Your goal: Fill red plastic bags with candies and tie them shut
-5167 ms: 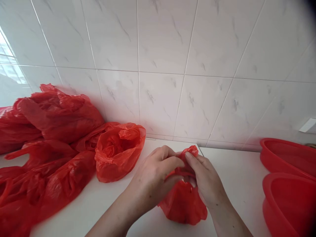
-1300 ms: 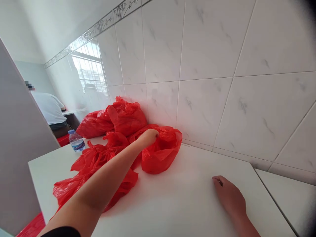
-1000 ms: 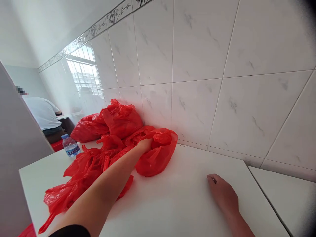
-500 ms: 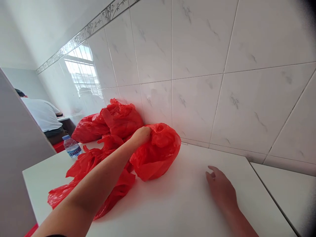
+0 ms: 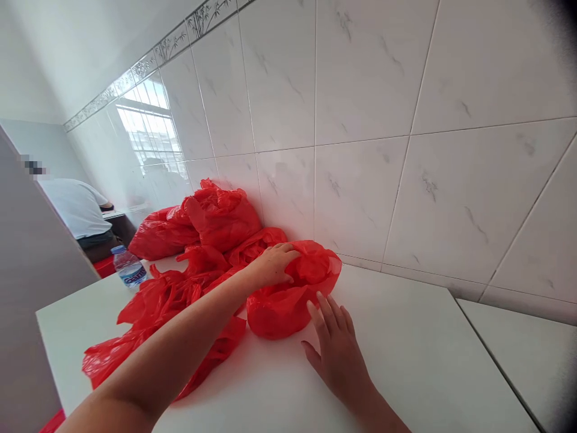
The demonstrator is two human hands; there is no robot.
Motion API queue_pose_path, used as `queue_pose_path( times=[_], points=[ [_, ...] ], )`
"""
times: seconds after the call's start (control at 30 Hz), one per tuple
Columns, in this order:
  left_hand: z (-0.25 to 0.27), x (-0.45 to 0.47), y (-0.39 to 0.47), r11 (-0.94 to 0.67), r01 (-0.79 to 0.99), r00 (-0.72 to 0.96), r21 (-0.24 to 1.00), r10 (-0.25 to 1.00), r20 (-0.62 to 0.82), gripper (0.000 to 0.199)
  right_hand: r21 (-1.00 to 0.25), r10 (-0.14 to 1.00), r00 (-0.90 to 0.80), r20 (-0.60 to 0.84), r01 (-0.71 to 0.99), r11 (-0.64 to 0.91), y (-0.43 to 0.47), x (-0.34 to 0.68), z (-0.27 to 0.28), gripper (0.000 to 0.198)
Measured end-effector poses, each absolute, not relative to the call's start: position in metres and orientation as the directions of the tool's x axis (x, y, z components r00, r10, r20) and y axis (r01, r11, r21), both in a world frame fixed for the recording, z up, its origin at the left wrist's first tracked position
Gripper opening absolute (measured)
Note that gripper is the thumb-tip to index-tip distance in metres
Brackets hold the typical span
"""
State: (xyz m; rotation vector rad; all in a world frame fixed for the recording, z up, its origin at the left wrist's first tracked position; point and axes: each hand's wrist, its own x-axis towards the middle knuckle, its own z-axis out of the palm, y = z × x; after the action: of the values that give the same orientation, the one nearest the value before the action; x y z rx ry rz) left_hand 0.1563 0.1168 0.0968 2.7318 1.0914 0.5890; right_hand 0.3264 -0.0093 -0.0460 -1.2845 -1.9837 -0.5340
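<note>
Bag (image 5: pixel 279 317), thin red plastic, mouth open, sits on the white counter (image 5: pixel 415 343) ahead of me. Risk, my guess: film's flimsy, so a one-sided tug from my left hand (image 5: pixel 273 264) could rip the rim or tip the bag; loose red bags (image 5: pixel 148 308) crowd its left, so a pull might drag those too. Position: bag lies between my hands. Left hand reaches over the left rim, thumb apart from fingers; can't tell if they pinch any film. Right hand (image 5: pixel 338 355) has fingers spread, thumb out wide, holding nothing, tips at the bag's near right side; contact unclear. Stuffed red bags (image 5: pixel 228 219) behind, by the tiled wall (image 5: pixel 360 198); water bottle (image 5: pixel 128 269) far left.
</note>
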Motion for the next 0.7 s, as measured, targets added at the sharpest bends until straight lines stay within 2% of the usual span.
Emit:
queue_pose_path(
  times=[0.17, 0.27, 0.33, 0.43, 0.57, 0.7],
  points=[
    [0.092, 0.176, 0.112, -0.792, 0.531, 0.701, 0.300, 0.610, 0.370, 0.047, -0.084, 0.579, -0.183, 0.795, 0.911, 0.403, 0.001, 0.307, -0.047, 0.063],
    [0.087, 0.184, 0.119, -0.788, 0.491, 0.683, 0.370, 0.613, 0.398, 0.016, -0.126, 0.655, -0.199, 0.729, 0.901, 0.414, 0.006, 0.294, -0.051, 0.067],
    [0.090, 0.186, 0.126, -0.764, 0.469, 0.623, 0.442, 0.642, 0.448, 0.016, -0.177, 0.724, -0.210, 0.657, 0.890, 0.419, 0.008, 0.291, -0.057, 0.069],
    [0.107, 0.186, 0.133, -0.704, 0.402, 0.442, 0.585, 0.709, 0.549, 0.017, -0.290, 0.815, -0.153, 0.559, 0.885, 0.365, 0.014, 0.293, -0.065, 0.075],
    [0.138, 0.183, 0.126, -0.625, 0.183, 0.149, 0.759, 0.780, 0.607, 0.020, -0.383, 0.877, -0.122, 0.464, 0.865, 0.323, 0.028, 0.291, -0.062, 0.076],
    [0.156, 0.172, 0.101, -0.628, -0.067, -0.147, 0.775, 0.775, 0.615, 0.022, -0.445, 0.914, -0.120, 0.387, 0.844, 0.299, 0.044, 0.286, -0.054, 0.070]
  ],
)
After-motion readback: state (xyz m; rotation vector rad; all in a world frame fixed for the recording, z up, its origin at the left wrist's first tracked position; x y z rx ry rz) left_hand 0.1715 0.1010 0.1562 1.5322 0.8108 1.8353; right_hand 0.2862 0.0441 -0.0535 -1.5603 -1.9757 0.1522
